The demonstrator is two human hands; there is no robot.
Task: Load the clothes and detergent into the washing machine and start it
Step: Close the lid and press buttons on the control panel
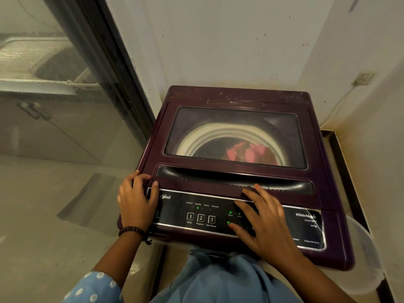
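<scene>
A dark purple top-loading washing machine (236, 95) stands in a corner with its lid (157, 149) closed. Through the lid's window, pink clothes (251, 153) lie in the white-rimmed drum. The black control panel (205, 212) shows green lights, one under "Speedy", and buttons numbered 1, 2 and 3. My left hand (135, 200) rests on the machine's front left corner, fingers curled over the edge, thumb on the lid seam. My right hand (264, 224) lies flat on the right part of the panel, fingers spread and reaching the lid's handle recess (218, 178).
A glass sliding door (65, 106) with a dark frame stands to the left. White walls close in behind and to the right. A translucent plastic tub (363, 254) sits beside the machine's front right corner. A cable runs down the right wall from a socket (363, 78).
</scene>
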